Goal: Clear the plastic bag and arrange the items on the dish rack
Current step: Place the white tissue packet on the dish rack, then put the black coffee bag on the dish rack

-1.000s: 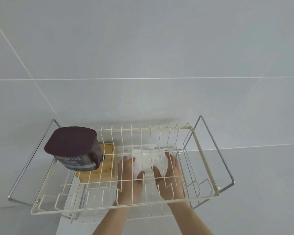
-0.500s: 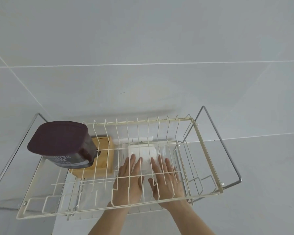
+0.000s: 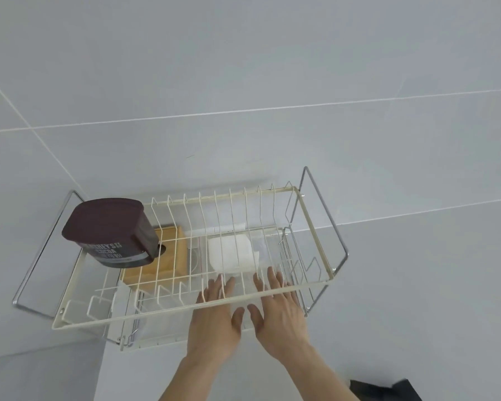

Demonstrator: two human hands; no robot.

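Note:
A cream wire dish rack [image 3: 313,218] hangs on chrome arms against the tiled wall. A dark brown cocoa tub [image 3: 110,231] stands at its left end. Below the wires lie a wooden block [image 3: 164,266] and a clear plastic bag [image 3: 265,246] holding a white folded item [image 3: 232,254]. My left hand [image 3: 214,316] and my right hand [image 3: 278,311] are flat, fingers spread, under the rack's front rim. Their fingertips end just short of the white item and neither hand holds anything.
The wall behind is pale grey tile with white grout lines. A chrome support arm [image 3: 327,209] sticks out on the right and another chrome arm [image 3: 38,256] on the left. A dark object [image 3: 385,390] shows at the bottom right corner.
Both hands have drawn back toward me, off the white item and the bag. The fingers have opened out flat. The view has tilted so the rack sits lower right.

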